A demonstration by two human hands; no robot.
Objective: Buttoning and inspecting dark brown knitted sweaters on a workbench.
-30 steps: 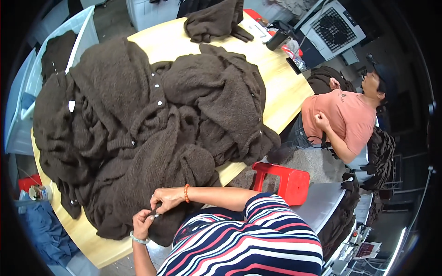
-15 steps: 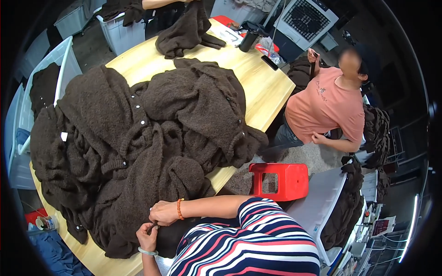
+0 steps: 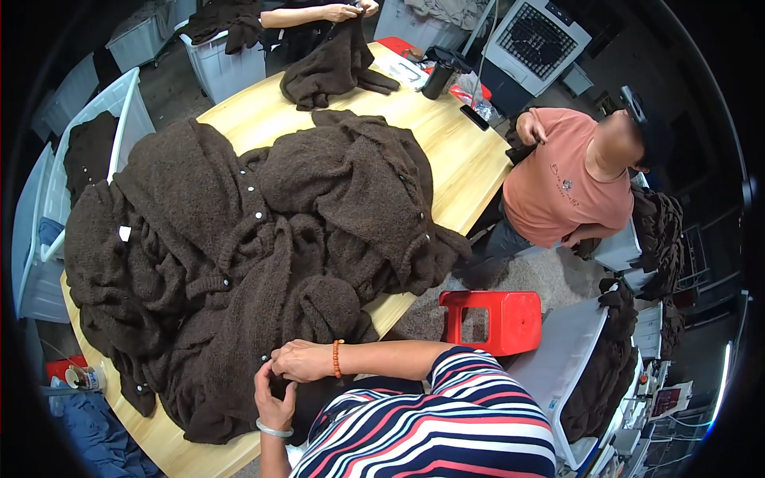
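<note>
A dark brown knit cardigan (image 3: 239, 334) with white buttons lies at the near side of a big heap of similar knitwear. My right hand (image 3: 301, 361), a beaded bracelet at its wrist, is closed on the cardigan's near edge, fingers pinching the knit. Just below it, my left hand (image 3: 273, 401), wearing a pale bangle, grips the same edge between thumb and fingers. A white button (image 3: 265, 358) shows by the fingertips. The heap (image 3: 183, 175) covers much of the table in front of me.
The wooden table (image 3: 430, 127) carries a black phone (image 3: 474, 118) and a dark cup (image 3: 437, 81). Across it, another person's hands (image 3: 351, 11) lift a brown garment (image 3: 335, 68). A person in pink (image 3: 566, 175) stands right, near a red stool (image 3: 494, 321). Bins (image 3: 550, 366) hold knitwear.
My hands have shifted slightly right along the cardigan edge, and a button now shows beside them. The person in pink has turned and lowered the head; the far person's hands show more fully.
</note>
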